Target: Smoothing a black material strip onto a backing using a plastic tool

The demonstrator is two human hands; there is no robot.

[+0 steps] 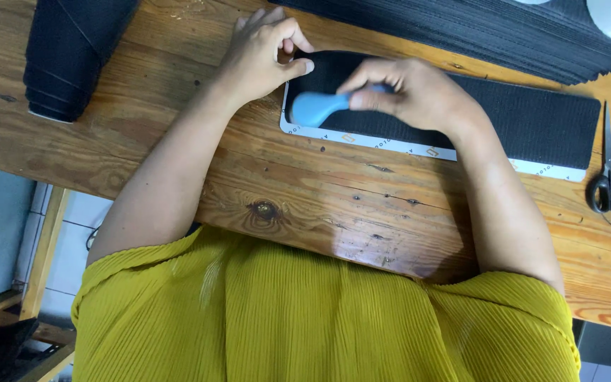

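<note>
At the far left corner of the worn wooden tabletop (305, 191) stands a dark, cone-shaped spool of thread (72, 53), well apart from the hands. Next comes the left hand (259, 56), its fingers curled, thumb and forefinger pinched down on the left end of a long black fabric strip (532, 120). That strip lies on a white-edged flat template board (390, 143), and its long axis runs left to right, roughly along the near edge of the tabletop.

Just beside the left hand, the right hand (419, 92) is closed around a light blue plastic-handled tool (319, 106). The handle's rounded butt points left toward the left thumb, and the working end is hidden under the fingers, so what it touches cannot be told. Both hands sit over the strip's left end, with the rest of the strip stretching away rightward from the fingers.

Behind it, a stack of dark fabric (489, 32) lies along the far edge. Near the right edge rest black-handled scissors (609, 177), blades pointing away.
</note>
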